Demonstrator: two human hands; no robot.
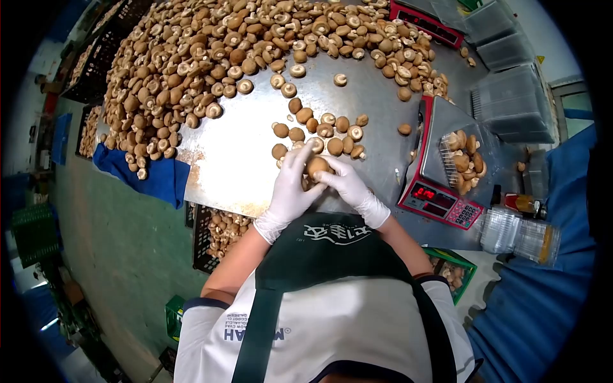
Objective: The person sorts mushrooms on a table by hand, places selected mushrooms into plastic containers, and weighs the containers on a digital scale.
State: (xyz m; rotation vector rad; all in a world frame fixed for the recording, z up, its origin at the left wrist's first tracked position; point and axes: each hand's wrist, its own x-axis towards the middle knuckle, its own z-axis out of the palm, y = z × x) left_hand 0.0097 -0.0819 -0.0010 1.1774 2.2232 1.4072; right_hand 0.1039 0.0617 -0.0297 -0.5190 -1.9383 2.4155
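Observation:
Both of my hands wear thin white gloves and meet near the front edge of the metal table. Between them is a brown shiitake mushroom (317, 166), its rounded cap facing up. My left hand (288, 191) curls its fingers along the mushroom's left side. From the right, my right hand (348, 184) closes its thumb and fingers on the same mushroom. Just beyond my fingertips lies a loose group of shiitake mushrooms (305, 115), some caps up and some stems up. My fingers partly hide what is under the held mushroom.
A large mushroom heap (211, 51) covers the table's back and left. On the right, a red scale (429, 198) carries a clear tray of mushrooms (468, 163). Stacked clear trays (514, 102) stand behind it. A blue cloth (150, 182) hangs at the left edge, near a black crate (203, 239).

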